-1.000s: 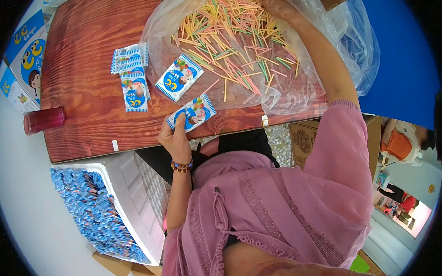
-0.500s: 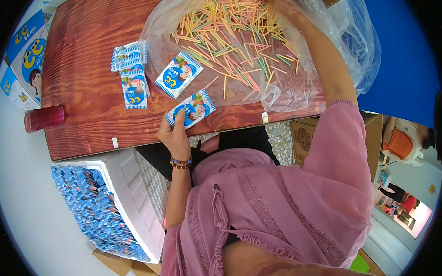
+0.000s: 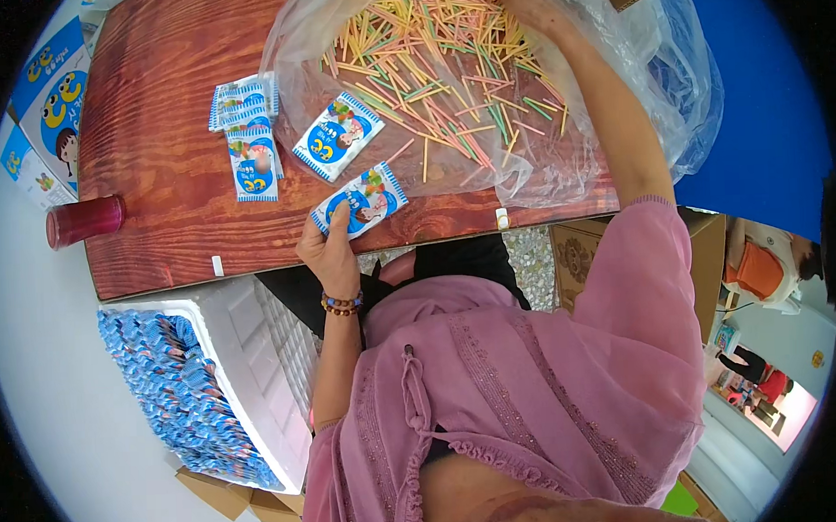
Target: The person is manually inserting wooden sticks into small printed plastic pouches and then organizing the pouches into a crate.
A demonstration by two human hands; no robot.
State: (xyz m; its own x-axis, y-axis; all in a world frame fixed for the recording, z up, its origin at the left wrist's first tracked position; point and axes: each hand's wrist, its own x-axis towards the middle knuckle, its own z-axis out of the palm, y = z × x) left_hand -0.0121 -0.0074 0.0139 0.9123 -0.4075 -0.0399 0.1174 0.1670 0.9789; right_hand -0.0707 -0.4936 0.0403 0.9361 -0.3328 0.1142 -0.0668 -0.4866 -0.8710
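My left hand [image 3: 327, 252] pinches a small blue-and-white packet [image 3: 372, 204] over the table's near edge, thumb on top. Just beyond lies another such packet [image 3: 335, 140], flat on a clear plastic sheet or bag. Several more packets [image 3: 253, 164] overlap in a stack to the left. My right hand [image 3: 531, 9] reaches to the far side of a loose pile of thin pastel sticks [image 3: 438, 39], pink, yellow and green. The top edge of the picture cuts that hand off, so its fingers are not visible. The sticks lie spread on the clear plastic [image 3: 544, 178].
A dark red cup [image 3: 85, 223] lies sideways at the left edge of the wooden table [image 3: 177, 223]. Below stands a white foam box [image 3: 246, 359] full of blue packets [image 3: 179, 398]. Cardboard boxes [image 3: 708, 251] stand at right, and people are in the background.
My right hand has shifted slightly left at the far side of the pile. My left hand keeps the packet in nearly the same place.
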